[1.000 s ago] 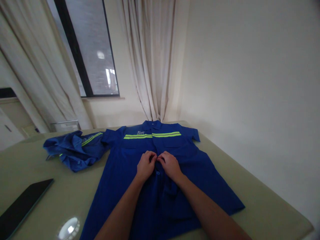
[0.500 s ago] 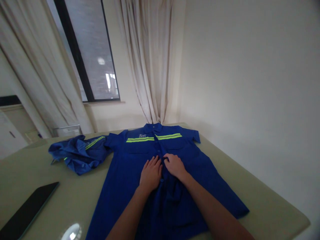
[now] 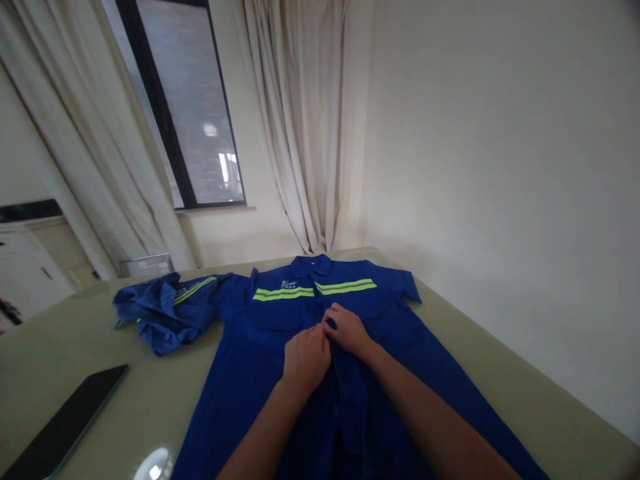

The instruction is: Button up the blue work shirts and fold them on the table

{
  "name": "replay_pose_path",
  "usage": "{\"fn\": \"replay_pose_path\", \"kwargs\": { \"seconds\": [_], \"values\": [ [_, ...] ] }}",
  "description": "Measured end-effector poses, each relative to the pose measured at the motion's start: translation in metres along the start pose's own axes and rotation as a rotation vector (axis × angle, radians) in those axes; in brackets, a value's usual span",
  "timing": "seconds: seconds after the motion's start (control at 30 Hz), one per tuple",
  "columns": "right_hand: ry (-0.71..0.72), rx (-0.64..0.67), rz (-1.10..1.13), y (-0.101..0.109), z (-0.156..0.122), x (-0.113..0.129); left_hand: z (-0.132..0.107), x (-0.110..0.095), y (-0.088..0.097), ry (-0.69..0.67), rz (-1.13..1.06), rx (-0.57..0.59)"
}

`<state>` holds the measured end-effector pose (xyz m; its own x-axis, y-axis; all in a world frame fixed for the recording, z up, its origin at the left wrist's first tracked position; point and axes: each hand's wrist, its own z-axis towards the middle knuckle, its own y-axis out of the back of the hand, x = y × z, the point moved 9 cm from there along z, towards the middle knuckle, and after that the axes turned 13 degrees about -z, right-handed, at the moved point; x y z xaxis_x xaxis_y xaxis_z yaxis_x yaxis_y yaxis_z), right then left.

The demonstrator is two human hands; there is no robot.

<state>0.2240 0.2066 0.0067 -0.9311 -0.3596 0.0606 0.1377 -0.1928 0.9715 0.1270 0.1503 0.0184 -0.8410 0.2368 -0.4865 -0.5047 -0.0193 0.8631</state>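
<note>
A blue short-sleeved work shirt [image 3: 270, 320] lies spread on the table, collar at the far end, with yellow-green and grey reflective bands across the chest. At its front opening, just below the bands, my left hand [image 3: 307, 357] is closed, its fingertips pinching the cloth. My right hand [image 3: 346, 328] meets it there, thumb and forefinger pinched on the placket edge. Both hands touch at the fingertips. The button or buttonhole between them is hidden by the fingers. Below the hands the placket cloth is raised in folds.
On the left a crumpled blue garment [image 3: 167, 313] with a reflective stripe touches the shirt's sleeve. Nearer lies a flat black panel [image 3: 67, 420] on the greenish table [image 3: 150, 393]. A wall [image 3: 500, 200] runs along the right; curtains [image 3: 305, 133] and a window [image 3: 195, 100] stand behind.
My left hand has gone from flat, outstretched fingers to a pinch on the shirt's front. The fingertips of both hands have come together, and the placket has been lifted into folds.
</note>
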Motion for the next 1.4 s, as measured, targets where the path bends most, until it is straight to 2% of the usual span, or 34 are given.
{"fn": "replay_pose_path", "kwargs": {
  "seconds": [0.1,0.2,0.33,0.47,0.67,0.87,1.2,1.4],
  "values": [
    [-0.025,-0.055,0.122,-0.004,-0.006,-0.006,0.019,0.017,-0.001,0.111,-0.037,-0.065],
    [-0.018,-0.09,0.147,-0.003,-0.008,-0.006,0.03,0.03,-0.009,0.168,-0.097,-0.09],
    [0.021,-0.137,0.14,0.004,-0.01,0.001,0.033,0.041,-0.016,0.173,-0.191,-0.107],
    [0.09,-0.191,0.16,0.011,-0.013,0.006,0.034,0.048,-0.015,0.126,-0.314,-0.123],
    [0.123,-0.219,0.24,0.01,-0.014,0.005,0.038,0.047,-0.008,-0.011,-0.462,-0.184],
    [0.027,-0.214,0.245,0.008,-0.015,-0.002,0.038,0.043,-0.008,-0.096,-0.536,-0.196],
    [-0.057,-0.215,0.189,0.009,-0.014,-0.009,0.04,0.05,-0.016,-0.076,-0.495,-0.155],
    [-0.062,-0.29,0.374,0.015,-0.013,-0.018,0.033,0.04,-0.011,-0.054,-0.342,-0.18]
  ]
}}
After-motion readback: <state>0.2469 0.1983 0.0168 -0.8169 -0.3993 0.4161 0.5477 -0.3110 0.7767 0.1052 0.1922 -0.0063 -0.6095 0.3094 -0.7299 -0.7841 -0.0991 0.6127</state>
